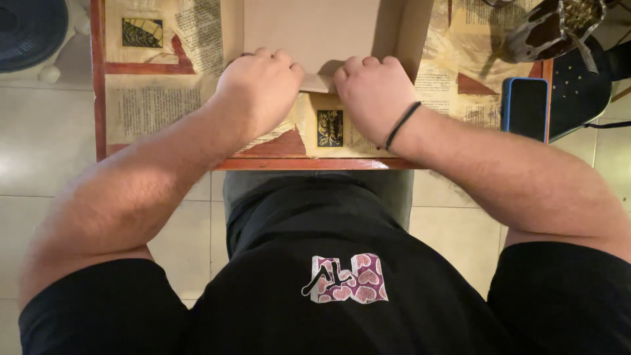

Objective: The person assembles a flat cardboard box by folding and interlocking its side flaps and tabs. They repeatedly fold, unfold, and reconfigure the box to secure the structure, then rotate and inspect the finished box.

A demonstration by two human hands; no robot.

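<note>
Centrally, near the table's (98, 98) front edge, both fists curl over the near edge of a card sheet (309, 29): left hand (259, 89) and right hand (374, 92) side by side, sheet extending away from them. Phone (526, 108) at right edge.

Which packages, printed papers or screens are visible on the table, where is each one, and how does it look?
Phone: right table edge, dark blank screen, blue case.
Cardboard sheet: top centre, plain brown; left hand and right hand press its near edge.
Printed paper covering: across the table, yellowed, red shapes, small dark pictures.
Bag: top right, brown and white, open.
</note>
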